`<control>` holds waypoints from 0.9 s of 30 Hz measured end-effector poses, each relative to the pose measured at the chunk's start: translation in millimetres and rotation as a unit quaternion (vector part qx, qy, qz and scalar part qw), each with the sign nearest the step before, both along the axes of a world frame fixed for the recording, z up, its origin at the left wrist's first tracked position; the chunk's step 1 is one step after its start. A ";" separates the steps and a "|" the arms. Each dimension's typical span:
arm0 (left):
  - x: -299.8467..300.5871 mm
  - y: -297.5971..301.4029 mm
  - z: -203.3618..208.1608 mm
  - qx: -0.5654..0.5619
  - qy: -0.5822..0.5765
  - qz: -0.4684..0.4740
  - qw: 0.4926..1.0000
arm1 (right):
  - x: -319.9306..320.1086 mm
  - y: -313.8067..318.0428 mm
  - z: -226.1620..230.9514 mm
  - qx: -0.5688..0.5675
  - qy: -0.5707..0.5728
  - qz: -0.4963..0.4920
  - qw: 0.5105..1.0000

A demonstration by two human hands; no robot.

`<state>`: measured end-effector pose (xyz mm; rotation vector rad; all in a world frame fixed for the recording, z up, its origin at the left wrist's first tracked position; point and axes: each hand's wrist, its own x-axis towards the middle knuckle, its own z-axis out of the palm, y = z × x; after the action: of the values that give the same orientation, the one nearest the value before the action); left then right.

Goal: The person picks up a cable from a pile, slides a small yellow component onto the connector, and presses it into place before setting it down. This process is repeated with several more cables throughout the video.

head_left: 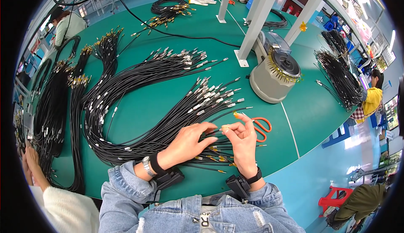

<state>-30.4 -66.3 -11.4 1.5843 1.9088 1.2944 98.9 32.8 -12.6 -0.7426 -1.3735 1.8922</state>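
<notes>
A black cable runs between my two hands, just above the table. My left hand curls around it loosely, the thumb apart from the forefinger. At the cable's end my right hand pinches with thumb and forefinger, where a small yellowish piece shows, partly hidden by the fingertips. Another bit of yellow sits at a raised right fingertip. Under and behind my hands lies a big curved bundle of black cables with white-tagged ends. Several cable ends with yellow tags lie below my hands.
Orange-handled scissors lie right of my right hand. A round grey dispenser with yellow strips stands behind, near white metal posts. More cable bundles lie around the green table. At left, a co-worker's hand touches cables.
</notes>
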 end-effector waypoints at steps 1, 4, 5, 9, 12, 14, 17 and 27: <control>3.3 3.2 0.0 0.035 -0.073 0.008 0.997 | -0.6 -1.1 1.7 0.000 0.000 0.001 1.000; 1.3 7.0 -2.5 -0.002 -0.095 0.018 0.995 | -2.7 -4.8 6.4 -0.002 0.021 -0.015 1.000; 0.5 8.3 -3.3 -0.020 -0.106 0.023 0.994 | -1.7 -4.0 5.8 -0.002 0.020 -0.017 1.000; 0.2 9.8 -8.1 0.013 -0.160 0.042 0.986 | 7.2 -5.5 0.2 0.055 0.032 -0.072 0.995; 3.6 10.2 -7.0 0.014 -0.170 0.048 0.984 | 8.3 -14.6 -1.1 0.037 0.039 -0.020 0.998; 4.4 8.7 -6.5 0.015 -0.178 0.052 0.982 | 3.1 -17.5 -3.9 0.030 0.035 -0.020 0.999; 5.7 7.1 -6.9 0.018 -0.191 0.076 0.978 | -3.8 -21.0 -7.8 0.018 0.028 -0.021 0.999; 7.8 8.3 -7.0 0.010 -0.159 0.076 0.984 | -7.3 -19.7 -10.7 0.017 -0.001 -0.037 0.999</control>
<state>-22.7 -57.9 -18.4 1.1729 1.8444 1.5285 91.6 13.1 -23.3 -0.7679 -1.3584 1.8075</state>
